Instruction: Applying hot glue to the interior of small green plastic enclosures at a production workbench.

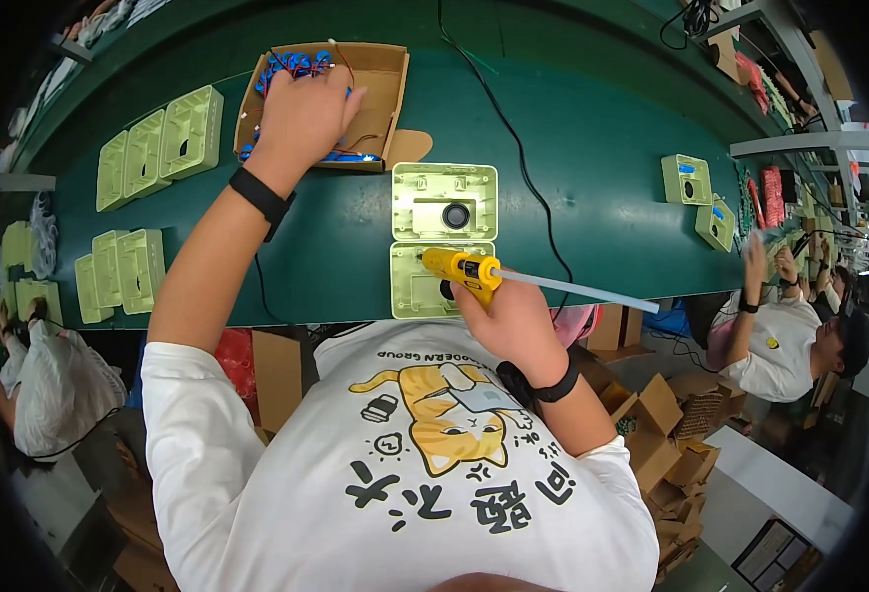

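Your right hand (513, 321), near the middle of the frame, is wrapped round the grip of the yellow glue gun (454, 264); your index finger is hidden, so I cannot tell whether it presses the trigger. Expect a light, stiff plastic body: keep to the grip, as the nozzle end is likely hot. A pale, straight glue stick (582, 288) juts from its back toward the right of the frame and would probably flex a little if knocked.

Beneath the gun lies the lower casing (410, 298), and just above it in the frame the upper casing (424, 185). Both should feel light and rigid — lift them by the outer walls. They are pale green, open-topped and ribbed inside; a round black part (456, 215) sits in the upper one.

Farther off, at upper left, your left hand (306, 113) reaches into the cardboard box (387, 74), thumb spread from the fingers. The fingertips are hidden, so I cannot tell whether they pinch anything. The blue parts (301, 64) there look small and firm, with thin red and dark wires — best held by their bodies, since the leads look easy to tug loose.
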Demonstrator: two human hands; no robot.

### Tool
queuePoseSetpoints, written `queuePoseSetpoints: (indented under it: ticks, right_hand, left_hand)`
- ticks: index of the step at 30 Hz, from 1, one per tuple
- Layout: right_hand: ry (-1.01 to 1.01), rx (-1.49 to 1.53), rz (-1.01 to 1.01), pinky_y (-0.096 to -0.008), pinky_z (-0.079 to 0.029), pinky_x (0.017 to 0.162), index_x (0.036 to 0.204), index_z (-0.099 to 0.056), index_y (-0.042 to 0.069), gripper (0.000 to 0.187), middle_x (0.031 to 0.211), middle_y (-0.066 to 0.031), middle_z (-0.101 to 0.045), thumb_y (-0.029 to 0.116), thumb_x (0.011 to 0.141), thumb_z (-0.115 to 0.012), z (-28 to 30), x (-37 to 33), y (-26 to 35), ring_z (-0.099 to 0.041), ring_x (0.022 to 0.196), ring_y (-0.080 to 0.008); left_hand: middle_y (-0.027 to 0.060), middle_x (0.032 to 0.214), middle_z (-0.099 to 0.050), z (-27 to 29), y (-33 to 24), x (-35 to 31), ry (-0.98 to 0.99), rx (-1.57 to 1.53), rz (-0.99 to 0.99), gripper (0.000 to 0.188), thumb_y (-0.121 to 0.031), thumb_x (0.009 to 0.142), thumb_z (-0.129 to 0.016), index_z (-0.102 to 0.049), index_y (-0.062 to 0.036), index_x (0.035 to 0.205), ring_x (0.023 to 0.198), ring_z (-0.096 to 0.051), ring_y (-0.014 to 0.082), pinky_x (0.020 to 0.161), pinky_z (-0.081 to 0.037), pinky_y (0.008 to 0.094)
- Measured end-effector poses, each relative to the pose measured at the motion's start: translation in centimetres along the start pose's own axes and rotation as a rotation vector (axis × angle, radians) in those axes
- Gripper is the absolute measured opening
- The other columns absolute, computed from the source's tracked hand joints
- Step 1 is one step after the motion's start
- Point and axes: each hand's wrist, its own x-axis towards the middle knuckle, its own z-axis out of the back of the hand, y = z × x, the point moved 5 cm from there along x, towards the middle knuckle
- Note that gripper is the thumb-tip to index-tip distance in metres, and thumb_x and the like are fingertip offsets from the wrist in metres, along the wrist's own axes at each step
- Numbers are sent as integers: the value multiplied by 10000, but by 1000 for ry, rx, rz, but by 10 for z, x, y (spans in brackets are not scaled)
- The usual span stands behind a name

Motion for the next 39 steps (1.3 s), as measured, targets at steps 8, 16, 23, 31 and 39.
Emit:
queuePoseSetpoints:
  ticks: [8, 16, 23, 31, 39]
  right_hand:
    - [-28, 254, -37, -416, -610, 759, 1243, -817, -44, 280, 971, -183, -842, 197, 1100, -824, 15, -14, -17, -781, 810, -315]
    - [-178, 173, -11, -461, -597, 715, 1119, -776, -43, 191, 941, -193, -764, 119, 1044, -844, 23, -42, -32, -753, 788, -410]
    - [-152, -53, 90, -515, -591, 684, 1096, -733, 19, 199, 996, -169, -650, 99, 949, -842, 5, -50, -27, -705, 825, -435]
    - [-155, -119, 74, -506, -576, 697, 1057, -691, 15, 204, 1009, -178, -620, 87, 939, -840, 2, -58, -18, -685, 824, -441]
    - [-159, -49, 88, -507, -577, 687, 1001, -677, 12, 235, 946, -184, -629, 113, 905, -866, 0, -59, -31, -678, 820, -437]
  left_hand:
    - [109, 820, -805, 50, 29, -1, -442, -470, 249, 366, -390, 1242, -659, -743, -67, 1091, 748, -778, 354, 815, -541, 474]
    - [108, 917, -653, 99, 24, -62, -765, -1158, 262, 428, -401, 1310, -521, -575, -25, 1114, 866, -666, 208, 830, -533, 364]
    - [90, 882, -664, 45, -44, -135, -65, -1058, 719, 323, -325, 1296, -565, -573, -28, 1169, 792, -646, 198, 749, -531, 370]
    - [177, 1082, -758, 21, -44, -145, -125, -1025, 732, 168, -170, 1243, -623, -592, -8, 1214, 950, -734, 383, 875, -570, 490]
    - [121, 1299, -855, 54, -80, -162, -433, -1202, 594, 91, -10, 1165, -687, -703, -40, 1249, 1071, -765, 327, 952, -572, 467]
